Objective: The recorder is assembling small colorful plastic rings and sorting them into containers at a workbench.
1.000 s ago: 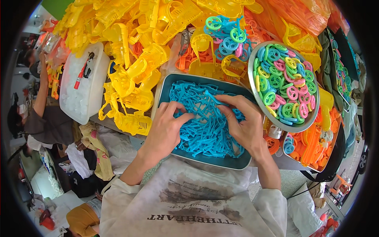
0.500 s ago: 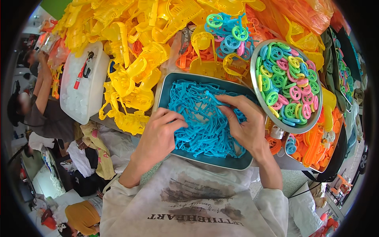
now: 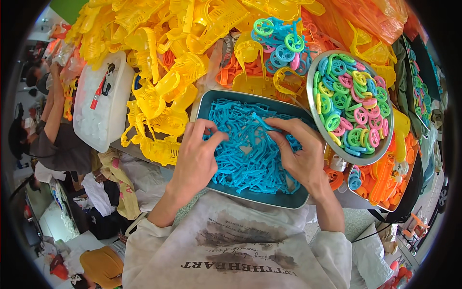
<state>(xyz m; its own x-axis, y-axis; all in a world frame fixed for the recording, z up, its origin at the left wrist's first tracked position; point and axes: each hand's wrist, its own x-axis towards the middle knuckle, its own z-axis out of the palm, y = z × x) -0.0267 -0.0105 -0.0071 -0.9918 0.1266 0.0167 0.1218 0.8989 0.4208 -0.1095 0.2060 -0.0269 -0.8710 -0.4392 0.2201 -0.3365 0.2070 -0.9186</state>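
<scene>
A dark metal tray [image 3: 250, 196] in front of me holds a tangle of thin blue plastic parts [image 3: 250, 171]. Over its right side, my right hand [image 3: 303, 154] pinches a slim blue plastic piece [image 3: 261, 121] between thumb and fingers. The piece's free end points up and to the left. My left hand [image 3: 195, 156] hovers at the tray's left edge, thumb and curled fingers apart, with nothing visible between them.
A round metal bowl [image 3: 314, 96] of colourful plastic wheels overlaps the tray's right corner. Yellow plastic parts [image 3: 168, 82] pile up behind and left. Farther left stands a white tub [image 3: 108, 125] with a red-handled tool; orange parts [image 3: 385, 178] lie right. A co-worker [image 3: 53, 139] sits far left.
My left hand has lifted slightly up and left from the blue parts, its thumb and fingers spreading. The right hand keeps its pinch in nearly the same place.
</scene>
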